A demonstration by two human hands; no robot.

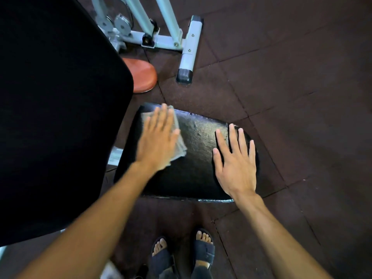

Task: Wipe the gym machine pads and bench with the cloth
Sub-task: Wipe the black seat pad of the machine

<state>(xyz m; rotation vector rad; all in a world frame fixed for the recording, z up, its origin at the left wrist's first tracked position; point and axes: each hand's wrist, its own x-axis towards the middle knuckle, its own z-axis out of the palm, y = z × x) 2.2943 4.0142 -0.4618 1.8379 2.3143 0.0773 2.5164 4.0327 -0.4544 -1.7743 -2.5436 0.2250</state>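
A black seat pad (193,158) lies below me, its surface shiny in the middle. My left hand (157,141) lies flat, fingers spread, pressing a folded grey cloth (179,141) onto the pad's far left part. My right hand (235,160) rests flat and open on the pad's right end, holding nothing. A large black back pad (56,109) fills the left of the view, beside the seat pad.
A round reddish-brown pad (142,75) sits beyond the seat pad. The pale blue-grey machine frame (171,37) with a capped foot (184,76) stands on dark rubber floor tiles (291,97). My feet in dark sandals (182,252) stand at the near edge.
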